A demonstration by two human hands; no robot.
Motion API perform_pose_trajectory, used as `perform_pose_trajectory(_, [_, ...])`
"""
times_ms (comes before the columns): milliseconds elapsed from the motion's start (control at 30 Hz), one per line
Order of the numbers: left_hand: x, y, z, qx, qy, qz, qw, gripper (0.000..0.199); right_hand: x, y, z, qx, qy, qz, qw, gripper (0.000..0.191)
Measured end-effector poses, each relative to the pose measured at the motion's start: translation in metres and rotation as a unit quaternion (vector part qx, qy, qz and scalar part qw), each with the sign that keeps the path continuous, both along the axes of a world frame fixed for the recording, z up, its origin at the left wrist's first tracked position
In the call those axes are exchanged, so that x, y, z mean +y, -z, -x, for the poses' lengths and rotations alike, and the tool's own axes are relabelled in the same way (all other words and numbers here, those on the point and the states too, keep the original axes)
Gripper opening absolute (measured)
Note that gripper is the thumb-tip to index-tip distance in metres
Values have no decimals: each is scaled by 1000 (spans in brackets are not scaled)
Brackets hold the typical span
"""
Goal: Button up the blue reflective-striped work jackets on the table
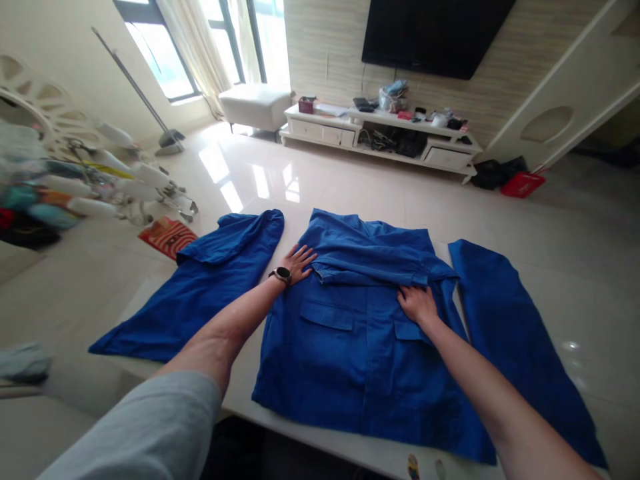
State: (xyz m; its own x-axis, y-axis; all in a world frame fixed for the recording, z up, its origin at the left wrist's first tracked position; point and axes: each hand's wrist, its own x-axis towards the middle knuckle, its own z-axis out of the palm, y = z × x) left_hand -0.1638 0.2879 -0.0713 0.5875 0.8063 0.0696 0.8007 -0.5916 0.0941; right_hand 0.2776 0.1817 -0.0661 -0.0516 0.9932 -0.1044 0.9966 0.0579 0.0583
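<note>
A blue jacket [340,353] lies spread on a white table, with its sleeves folded across the chest. My left hand [299,264], with a watch on the wrist, rests flat on the jacket's left side near a sleeve cuff, fingers spread. At the right, my right hand [418,304] touches the jacket just below the folded sleeve, above a pocket flap; its fingertips are partly tucked under the fabric, so its grip is hidden. Left of the jacket lies a folded blue garment [200,293]. Another folded blue garment [515,333] lies to the right.
The white table [245,383] ends close in front of me. A red patterned bag [167,238] is beyond the left garment. Farther off stand a low TV cabinet [320,133], a white bench [255,103] and a long-handled dustpan [170,138]. Cluttered items fill the left side.
</note>
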Motion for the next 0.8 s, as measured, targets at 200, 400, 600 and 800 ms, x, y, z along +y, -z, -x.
perform_pose_trajectory(200, [-106, -18, -31, -22, -199, 81, 976, 85, -92, -29, 20, 21, 26, -45, 998, 55])
perform_pose_trajectory(400, [-257, -14, 40, 5, -261, 256, 931, 99, -278, -12, -47, 60, 153, 25, 986, 61])
perform_pose_trajectory(600, [-285, -51, 45, -217, -354, 408, 813, 36, -337, -22, -40, 103, 106, 142, 979, 109])
perform_pose_trajectory(800, [-305, -132, 61, -437, -355, 392, 728, 46, -352, -53, 13, 74, 69, 96, 990, 85])
